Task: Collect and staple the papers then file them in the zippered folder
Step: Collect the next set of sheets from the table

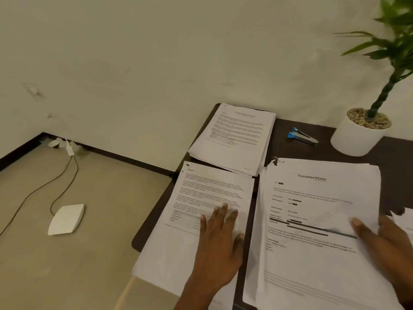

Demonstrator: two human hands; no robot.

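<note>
Left hand (220, 240) lies flat, fingers spread, gripping nothing, on the left stack (201, 198), which overhangs the table (393, 175); a shove could spill it. Right hand (388, 242): I cannot tell its grip.

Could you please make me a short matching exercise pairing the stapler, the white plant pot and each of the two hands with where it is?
Things: 1 stapler; 2 white plant pot; 3 left hand; 4 right hand.
Places: A flat on the left paper stack; B far right, by the wall; C on the bare desk between the far paper stack and the pot; D holding the TransferMate stack at its right edge.
Pairs: 1-C; 2-B; 3-A; 4-D.
</note>
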